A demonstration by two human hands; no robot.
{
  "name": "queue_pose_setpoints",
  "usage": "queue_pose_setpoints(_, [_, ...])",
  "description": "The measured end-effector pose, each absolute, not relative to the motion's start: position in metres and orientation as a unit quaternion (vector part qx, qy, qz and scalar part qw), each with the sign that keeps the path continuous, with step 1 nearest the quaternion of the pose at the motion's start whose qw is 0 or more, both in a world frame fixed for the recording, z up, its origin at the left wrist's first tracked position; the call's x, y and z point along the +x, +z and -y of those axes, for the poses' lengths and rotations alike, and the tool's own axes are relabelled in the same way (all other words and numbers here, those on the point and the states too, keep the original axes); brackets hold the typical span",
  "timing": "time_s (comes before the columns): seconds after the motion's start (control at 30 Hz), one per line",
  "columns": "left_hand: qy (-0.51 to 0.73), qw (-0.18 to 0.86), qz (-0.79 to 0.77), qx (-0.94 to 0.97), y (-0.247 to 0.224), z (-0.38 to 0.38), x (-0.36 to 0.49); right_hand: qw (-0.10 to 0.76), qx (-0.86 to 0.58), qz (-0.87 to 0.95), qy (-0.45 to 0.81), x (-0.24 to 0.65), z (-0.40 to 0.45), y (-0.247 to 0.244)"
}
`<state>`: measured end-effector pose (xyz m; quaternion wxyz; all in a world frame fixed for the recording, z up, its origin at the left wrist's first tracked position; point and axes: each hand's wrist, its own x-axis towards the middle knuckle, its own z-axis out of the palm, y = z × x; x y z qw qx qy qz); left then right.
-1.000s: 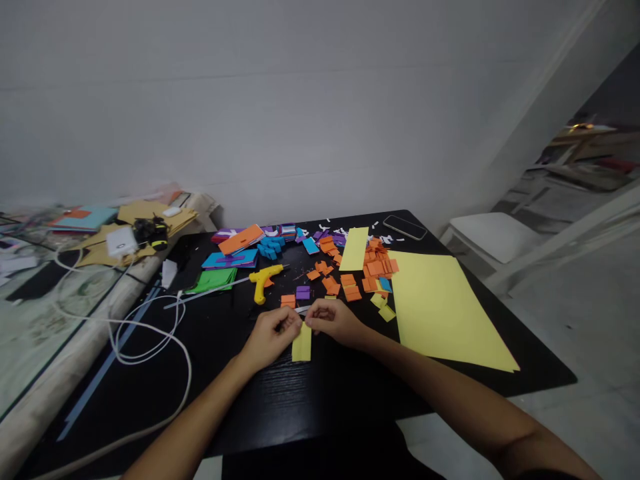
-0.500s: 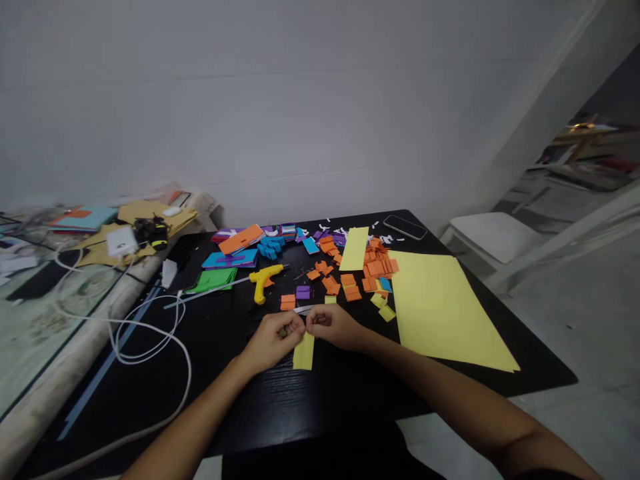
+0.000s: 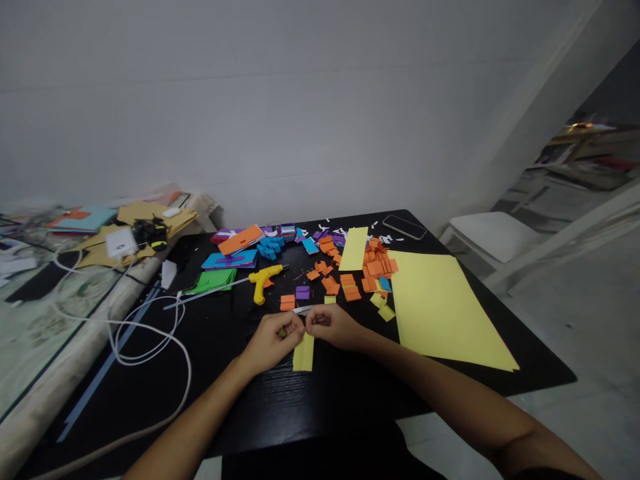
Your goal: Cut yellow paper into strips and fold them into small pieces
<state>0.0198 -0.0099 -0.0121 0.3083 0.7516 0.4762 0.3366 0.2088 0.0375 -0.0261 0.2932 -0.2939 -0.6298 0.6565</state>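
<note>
Near the table's front middle, a yellow paper strip (image 3: 303,353) with a lengthwise crease hangs down from between my hands. My left hand (image 3: 277,339) pinches its upper end with curled fingers. Beside it, almost touching, my right hand (image 3: 336,325) is also closed at the strip's top edge. Just beyond the fingers lies a pale blade-like piece (image 3: 301,310), partly hidden by the hands. Small folded paper pieces sit past it: an orange piece (image 3: 287,303), a purple piece (image 3: 303,293) and a yellow piece (image 3: 330,300).
A yellow glue gun (image 3: 263,282) lies left of centre, its white cable (image 3: 187,353) looping across the left side. Large yellow sheets (image 3: 450,310) cover the right. Behind are an orange paper pile (image 3: 379,263), a yellow strip (image 3: 355,249), green paper (image 3: 215,281) and a phone (image 3: 405,227).
Almost nothing differs. Both hands keep their closed hold at the top of the yellow strip, and the view has shifted very slightly.
</note>
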Motion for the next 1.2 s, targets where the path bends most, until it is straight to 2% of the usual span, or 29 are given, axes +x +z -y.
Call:
queue_pose_setpoints(0.4, [0.388, 0.324, -0.482, 0.716, -0.0075, 0.0073, 0.0149, 0.295, -0.284, 0.609, 0.679, 0.2141, -0.0432, -0.0197])
queue_pose_setpoints(1.2, [0.400, 0.324, -0.490, 0.703, -0.0121, 0.0078, 0.0171, 0.312, -0.291, 0.574, 0.699, 0.2122, -0.0443, -0.0268])
